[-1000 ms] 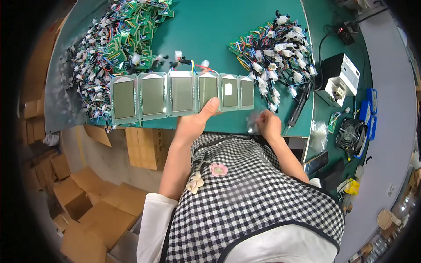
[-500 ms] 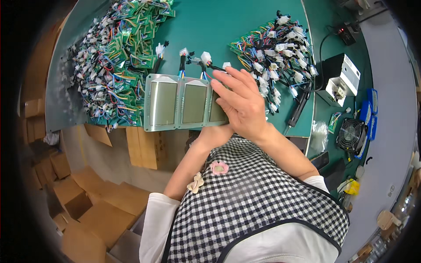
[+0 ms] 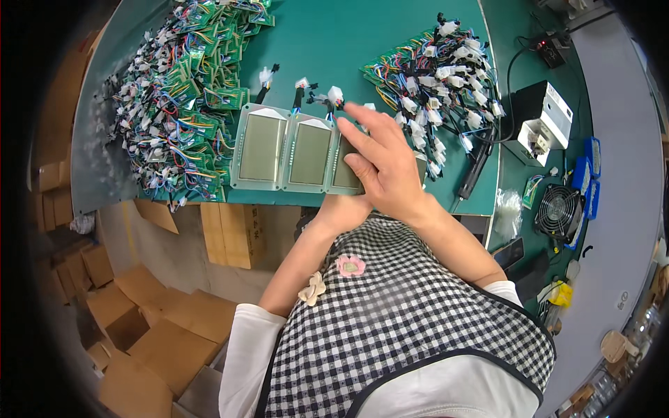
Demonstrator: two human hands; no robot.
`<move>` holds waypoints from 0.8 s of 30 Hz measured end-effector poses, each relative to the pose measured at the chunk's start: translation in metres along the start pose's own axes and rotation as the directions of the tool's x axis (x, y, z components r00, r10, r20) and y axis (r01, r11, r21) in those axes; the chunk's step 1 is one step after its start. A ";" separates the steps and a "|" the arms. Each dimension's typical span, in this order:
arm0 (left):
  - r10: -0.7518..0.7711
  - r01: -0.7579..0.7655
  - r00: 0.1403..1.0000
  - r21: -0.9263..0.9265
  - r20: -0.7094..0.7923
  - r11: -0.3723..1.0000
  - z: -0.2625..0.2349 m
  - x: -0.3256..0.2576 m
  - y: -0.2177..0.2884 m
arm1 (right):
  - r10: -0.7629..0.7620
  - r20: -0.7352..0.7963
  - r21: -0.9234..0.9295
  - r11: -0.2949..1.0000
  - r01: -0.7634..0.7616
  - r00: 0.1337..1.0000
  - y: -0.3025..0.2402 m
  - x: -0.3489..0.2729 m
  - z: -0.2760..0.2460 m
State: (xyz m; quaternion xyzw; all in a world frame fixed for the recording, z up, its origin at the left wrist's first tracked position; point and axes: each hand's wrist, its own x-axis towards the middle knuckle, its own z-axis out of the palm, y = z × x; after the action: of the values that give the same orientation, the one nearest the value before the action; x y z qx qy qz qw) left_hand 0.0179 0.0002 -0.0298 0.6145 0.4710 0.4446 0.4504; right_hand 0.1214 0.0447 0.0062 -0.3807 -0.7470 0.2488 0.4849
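A joined row of circuit boards with grey LCD screens (image 3: 309, 146) lies at the table's near edge, its right end covered by my right hand (image 3: 385, 159). That hand rests over the boards with its fingers stretched out and the thumb a little apart. My left hand (image 3: 346, 211) is below the row's near edge, under the right one; its fingers are hidden, so its grip does not show. Short cable bundles with white plugs (image 3: 335, 95) stick out from the far side of the boards.
Left is a big heap of green wired circuit boards (image 3: 202, 90); a smaller wired heap (image 3: 446, 87) lies right. Beyond it are a black pen-like tool with a cable (image 3: 475, 167), a white-and-black box (image 3: 540, 125) and a fan (image 3: 559, 212). Cardboard boxes (image 3: 160, 348) stand on the floor.
The near edge of the LCD board row has risen a little in view, and the row has turned slightly. Its plugs shifted slightly right. Both hands stay nearly in place.
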 end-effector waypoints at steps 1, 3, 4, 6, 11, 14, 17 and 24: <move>0.019 -0.019 1.000 0.014 -0.022 1.000 0.001 0.001 0.001 | -0.046 0.013 -0.039 0.998 0.046 0.999 0.003 -0.004 0.000; 0.020 -0.021 1.000 0.042 0.019 0.999 -0.001 0.001 0.000 | -0.093 -0.019 -0.073 0.993 0.092 0.995 0.007 -0.010 0.003; 0.019 -0.021 0.999 0.055 0.039 0.998 -0.002 0.001 -0.001 | -0.099 -0.045 -0.053 0.994 0.097 0.994 0.008 -0.011 0.004; -0.043 0.043 0.999 0.000 0.017 0.999 -0.003 -0.001 -0.001 | -0.112 -0.095 -0.007 0.994 0.112 0.989 0.009 -0.011 0.005; -0.120 0.123 0.986 0.017 -0.114 0.992 -0.019 -0.004 -0.004 | 0.136 0.107 0.320 0.933 -0.163 0.985 0.002 -0.036 -0.035; -0.429 0.327 0.887 -0.425 -0.170 0.844 -0.034 -0.004 0.006 | 0.793 0.210 0.321 0.497 -0.806 0.572 0.073 -0.100 -0.044; -0.445 0.366 0.884 -0.380 -0.145 0.849 -0.040 -0.006 0.002 | 0.697 0.060 -0.557 0.617 -0.555 0.714 0.119 -0.159 -0.027; -0.204 0.194 0.973 -0.091 -0.108 0.977 -0.013 -0.006 -0.010 | 0.356 -0.008 -0.049 0.933 -0.356 0.934 0.020 -0.034 -0.047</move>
State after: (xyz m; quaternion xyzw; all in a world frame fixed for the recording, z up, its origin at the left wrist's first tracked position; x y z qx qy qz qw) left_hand 0.0030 -0.0020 -0.0375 0.5187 0.5377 0.4507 0.4885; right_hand 0.1790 0.0286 -0.0079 -0.5215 -0.6718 0.3142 0.4220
